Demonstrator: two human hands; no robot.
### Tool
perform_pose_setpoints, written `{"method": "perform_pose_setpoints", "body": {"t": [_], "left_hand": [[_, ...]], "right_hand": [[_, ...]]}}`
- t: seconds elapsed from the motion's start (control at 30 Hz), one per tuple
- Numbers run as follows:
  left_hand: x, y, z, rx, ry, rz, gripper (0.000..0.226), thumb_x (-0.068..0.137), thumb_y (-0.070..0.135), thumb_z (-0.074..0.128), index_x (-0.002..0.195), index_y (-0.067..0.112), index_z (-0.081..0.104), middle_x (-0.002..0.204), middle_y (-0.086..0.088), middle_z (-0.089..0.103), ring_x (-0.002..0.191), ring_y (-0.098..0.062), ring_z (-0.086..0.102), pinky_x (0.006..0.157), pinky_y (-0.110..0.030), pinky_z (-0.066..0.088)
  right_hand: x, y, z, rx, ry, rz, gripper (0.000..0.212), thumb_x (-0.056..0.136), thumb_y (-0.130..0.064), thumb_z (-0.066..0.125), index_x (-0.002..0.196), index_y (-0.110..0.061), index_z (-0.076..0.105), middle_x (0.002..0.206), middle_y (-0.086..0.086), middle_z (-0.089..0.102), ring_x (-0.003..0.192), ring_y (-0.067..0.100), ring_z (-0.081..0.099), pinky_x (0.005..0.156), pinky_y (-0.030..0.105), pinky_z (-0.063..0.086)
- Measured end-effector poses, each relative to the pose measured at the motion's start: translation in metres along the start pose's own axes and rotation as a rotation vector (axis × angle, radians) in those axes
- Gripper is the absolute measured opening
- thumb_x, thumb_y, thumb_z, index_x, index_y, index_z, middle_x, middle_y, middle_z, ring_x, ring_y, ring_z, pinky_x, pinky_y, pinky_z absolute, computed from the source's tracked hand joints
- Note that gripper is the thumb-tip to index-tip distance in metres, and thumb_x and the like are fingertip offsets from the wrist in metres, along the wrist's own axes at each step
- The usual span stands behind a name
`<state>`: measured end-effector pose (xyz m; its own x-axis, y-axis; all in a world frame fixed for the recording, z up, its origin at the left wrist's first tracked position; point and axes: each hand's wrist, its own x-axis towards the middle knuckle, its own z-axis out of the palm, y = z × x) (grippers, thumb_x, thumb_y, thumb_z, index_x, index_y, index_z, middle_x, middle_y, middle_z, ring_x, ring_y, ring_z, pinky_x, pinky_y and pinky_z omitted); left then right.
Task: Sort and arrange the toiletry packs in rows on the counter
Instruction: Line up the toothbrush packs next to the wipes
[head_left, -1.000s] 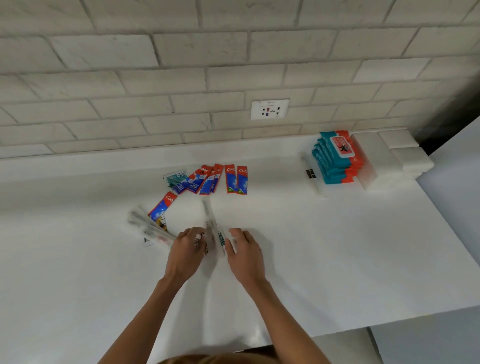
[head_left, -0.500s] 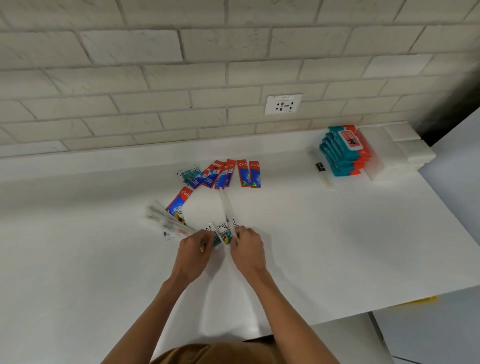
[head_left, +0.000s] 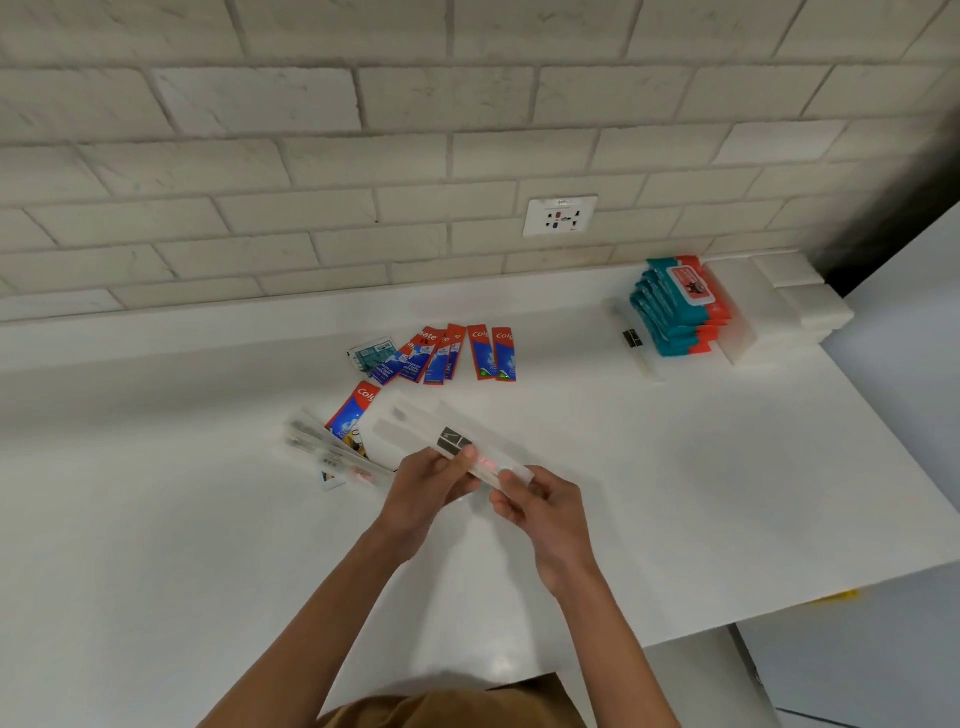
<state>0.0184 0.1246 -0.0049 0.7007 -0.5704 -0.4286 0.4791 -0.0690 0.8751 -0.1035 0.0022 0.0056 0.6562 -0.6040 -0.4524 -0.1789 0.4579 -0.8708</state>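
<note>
Right now the person is holding a small fan of clear toothbrush packs low over the middle of the bench, in front of the body. The left hand is pinching them near the dark label, thumb on top, while the right hand is pinching the near end between thumb and curled fingers. The long axis is running diagonally: the near end is sitting at the right hand and the far end is pointing up and to the left, toward a lone toothpaste sachet. The packs are blurred, so there are probably two or three of them, splaying apart at the far end. To do this step well, I judge the hands should be squaring the near ends together, turning the packs so all the far ends are facing one way, then laying them flat, side by side and parallel, as a row of their own. Just left of the held packs, a loose pile of clear packs is lying crosswise and is waiting for the same treatment. Farther back, a row of toothpaste sachets is leaning unevenly beside a teal sachet. Well apart at the right, a stack of wipes packs is standing against white blocks.
</note>
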Motion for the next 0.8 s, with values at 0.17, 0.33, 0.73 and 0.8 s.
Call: {"method": "perform_pose_setpoints", "body": {"t": [0.17, 0.33, 0.73, 0.8], "left_hand": [[0.007, 0.001, 0.014, -0.078, 0.042, -0.011, 0.025, 0.097, 0.020, 0.071, 0.114, 0.002, 0.075, 0.106, -0.018, 0.077, 0.105, -0.034, 0.075, 0.094, -0.042, 0.061], [0.016, 0.004, 0.026, -0.018, 0.036, -0.021, 0.023, 0.101, 0.019, 0.065, 0.115, 0.003, 0.074, 0.114, -0.011, 0.078, 0.109, -0.030, 0.074, 0.095, -0.045, 0.061], [0.068, -0.006, 0.127, 0.134, -0.116, -0.012, 0.035, 0.099, 0.012, 0.067, 0.110, -0.022, 0.063, 0.104, -0.020, 0.078, 0.101, -0.030, 0.077, 0.086, -0.041, 0.063], [0.079, -0.007, 0.149, 0.171, -0.119, -0.020, 0.027, 0.098, 0.016, 0.070, 0.110, -0.007, 0.073, 0.104, -0.022, 0.077, 0.100, -0.031, 0.077, 0.091, -0.044, 0.062]], "right_hand": [[-0.005, 0.004, -0.008, -0.055, 0.022, -0.002, 0.017, 0.093, -0.016, 0.082, 0.102, -0.002, 0.079, 0.086, 0.030, 0.066, 0.083, 0.034, 0.079, 0.079, 0.037, 0.064], [-0.005, -0.003, -0.026, -0.232, 0.024, -0.045, 0.011, 0.096, -0.016, 0.079, 0.100, -0.006, 0.077, 0.081, 0.015, 0.077, 0.079, 0.028, 0.081, 0.086, 0.047, 0.065], [0.042, -0.040, -0.108, -0.560, 0.094, -0.142, 0.013, 0.087, -0.030, 0.084, 0.093, -0.028, 0.073, 0.077, -0.011, 0.078, 0.071, 0.009, 0.074, 0.067, 0.026, 0.059], [0.056, -0.051, -0.127, -0.596, 0.086, -0.116, 0.015, 0.086, -0.030, 0.085, 0.093, -0.027, 0.072, 0.077, -0.011, 0.078, 0.070, 0.007, 0.074, 0.061, 0.019, 0.054]]}}
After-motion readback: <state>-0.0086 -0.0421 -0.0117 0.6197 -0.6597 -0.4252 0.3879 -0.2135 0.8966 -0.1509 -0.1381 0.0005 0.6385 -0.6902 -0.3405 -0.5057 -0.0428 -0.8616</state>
